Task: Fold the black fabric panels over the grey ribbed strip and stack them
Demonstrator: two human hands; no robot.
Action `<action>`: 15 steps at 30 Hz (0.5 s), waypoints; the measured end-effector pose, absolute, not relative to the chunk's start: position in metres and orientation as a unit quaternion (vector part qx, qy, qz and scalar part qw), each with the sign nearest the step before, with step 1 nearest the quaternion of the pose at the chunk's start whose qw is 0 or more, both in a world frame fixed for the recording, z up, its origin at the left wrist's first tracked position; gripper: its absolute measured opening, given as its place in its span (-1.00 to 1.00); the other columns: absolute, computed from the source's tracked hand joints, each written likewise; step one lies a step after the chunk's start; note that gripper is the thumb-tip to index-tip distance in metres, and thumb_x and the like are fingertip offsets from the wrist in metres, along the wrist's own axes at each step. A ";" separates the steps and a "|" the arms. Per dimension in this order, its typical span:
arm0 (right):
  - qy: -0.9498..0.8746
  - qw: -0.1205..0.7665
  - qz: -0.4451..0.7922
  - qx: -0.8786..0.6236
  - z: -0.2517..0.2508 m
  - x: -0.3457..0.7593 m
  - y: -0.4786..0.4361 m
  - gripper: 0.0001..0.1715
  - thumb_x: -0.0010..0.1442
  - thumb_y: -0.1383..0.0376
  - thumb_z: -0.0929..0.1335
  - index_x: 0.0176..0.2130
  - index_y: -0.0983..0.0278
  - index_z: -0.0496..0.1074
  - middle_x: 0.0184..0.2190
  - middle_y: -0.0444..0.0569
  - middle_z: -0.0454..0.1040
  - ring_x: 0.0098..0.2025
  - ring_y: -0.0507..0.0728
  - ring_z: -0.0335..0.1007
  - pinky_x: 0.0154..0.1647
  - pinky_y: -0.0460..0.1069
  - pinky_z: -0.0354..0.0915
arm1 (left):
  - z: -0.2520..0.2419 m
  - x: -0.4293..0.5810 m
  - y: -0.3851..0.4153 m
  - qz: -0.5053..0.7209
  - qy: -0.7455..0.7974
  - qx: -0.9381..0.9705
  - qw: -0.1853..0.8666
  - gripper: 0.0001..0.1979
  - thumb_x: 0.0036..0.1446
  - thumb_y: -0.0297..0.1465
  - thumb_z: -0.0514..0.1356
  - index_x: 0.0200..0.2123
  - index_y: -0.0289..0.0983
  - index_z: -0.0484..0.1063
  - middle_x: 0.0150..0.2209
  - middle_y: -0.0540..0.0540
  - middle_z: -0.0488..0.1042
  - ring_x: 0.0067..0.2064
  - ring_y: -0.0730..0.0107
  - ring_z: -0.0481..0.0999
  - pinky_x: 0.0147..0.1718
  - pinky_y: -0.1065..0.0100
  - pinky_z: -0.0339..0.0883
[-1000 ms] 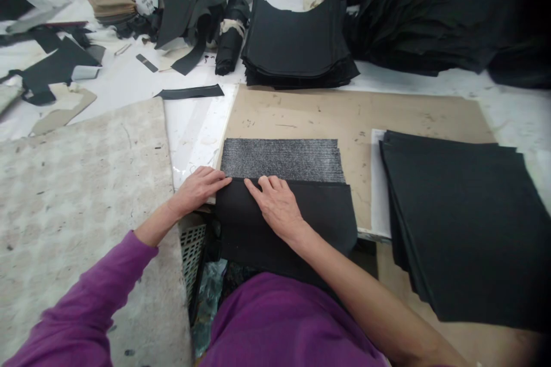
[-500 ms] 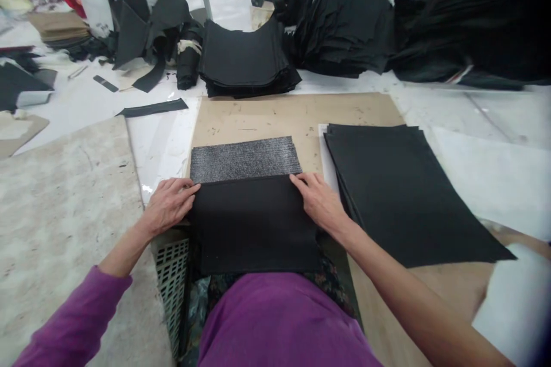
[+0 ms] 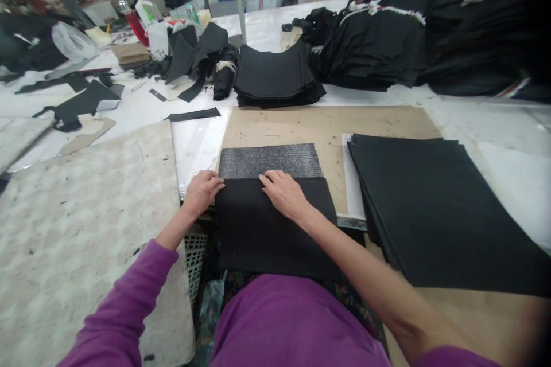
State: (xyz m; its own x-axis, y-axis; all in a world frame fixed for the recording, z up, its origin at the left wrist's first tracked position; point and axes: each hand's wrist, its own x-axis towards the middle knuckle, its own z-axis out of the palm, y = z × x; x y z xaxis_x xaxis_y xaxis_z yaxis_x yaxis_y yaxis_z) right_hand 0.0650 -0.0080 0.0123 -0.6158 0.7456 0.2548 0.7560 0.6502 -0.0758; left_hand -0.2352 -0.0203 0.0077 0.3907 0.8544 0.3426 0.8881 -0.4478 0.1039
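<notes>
A flat black panel [image 3: 275,229], fabric or leather-like, lies at the table's front edge and hangs toward my lap. Its far edge overlaps a speckled grey ribbed strip [image 3: 271,160]. My left hand [image 3: 203,192] is closed at the panel's far left corner, thumb and fingers pinching the edge. Along the same edge, near the middle, my right hand [image 3: 284,192] has its thumb and fingertips drawn together on the panel. The underside of the panel is hidden.
Large black sheets [image 3: 447,212] are stacked at right. Brown board [image 3: 344,120] lies under the work. Behind it stand curved black pieces [image 3: 275,74] and a tied black bundle [image 3: 379,40]. A stained pale pad [image 3: 107,229] is at left, a plastic crate [image 3: 196,255] below.
My right hand has slid left from the panel's far right corner to the middle of its edge. My left hand stays at the left corner. The camera view has swung left.
</notes>
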 end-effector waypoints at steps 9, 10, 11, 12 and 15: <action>-0.894 0.182 -0.039 -0.408 -0.006 0.054 -0.019 -0.52 0.30 0.47 0.23 0.18 0.37 0.38 0.05 0.20 0.38 0.07 0.26 0.26 0.02 0.11 0.29 | 0.006 -0.161 -0.047 -0.133 -0.519 -0.842 0.067 -0.66 0.41 -0.28 0.05 0.15 -0.27 0.37 0.01 -0.23 0.47 0.06 0.17 0.44 0.02 0.13 0.29; -0.894 0.193 -0.041 -0.402 -0.009 0.056 -0.020 -0.50 0.27 0.48 0.23 0.17 0.35 0.39 0.03 0.20 0.40 0.04 0.26 0.29 0.01 0.12 0.31 | 0.005 -0.157 -0.049 -0.120 -0.534 -0.834 0.072 -0.68 0.41 -0.28 0.05 0.13 -0.26 0.38 -0.01 -0.23 0.48 0.05 0.17 0.45 0.01 0.13 0.30; -0.895 0.202 -0.041 -0.395 -0.014 0.059 -0.020 -0.46 0.23 0.50 0.23 0.17 0.32 0.40 0.01 0.19 0.41 0.02 0.27 0.32 -0.01 0.14 0.34 | 0.002 -0.157 -0.050 -0.108 -0.547 -0.827 0.079 -0.69 0.40 -0.27 0.06 0.09 -0.26 0.40 -0.05 -0.23 0.48 0.02 0.17 0.47 -0.01 0.13 0.30; -0.897 0.212 -0.041 -0.386 -0.022 0.062 -0.017 -0.44 0.21 0.50 0.23 0.16 0.29 0.42 0.00 0.19 0.42 -0.01 0.29 0.35 -0.04 0.15 0.36 | 0.000 -0.160 -0.050 -0.099 -0.558 -0.819 0.086 -0.70 0.39 -0.25 0.07 0.04 -0.26 0.43 -0.08 -0.23 0.49 0.00 0.16 0.48 -0.03 0.13 0.31; -0.897 0.257 -0.031 -0.357 -0.053 0.067 0.006 -0.41 0.15 0.46 0.23 0.11 0.11 0.46 -0.04 0.13 0.46 -0.12 0.30 0.42 -0.16 0.18 0.43 | -0.008 -0.180 -0.046 -0.087 -0.586 -0.797 0.119 -0.68 0.35 -0.13 0.10 -0.10 -0.23 0.49 -0.17 -0.22 0.49 -0.05 0.16 0.51 -0.13 0.13 0.33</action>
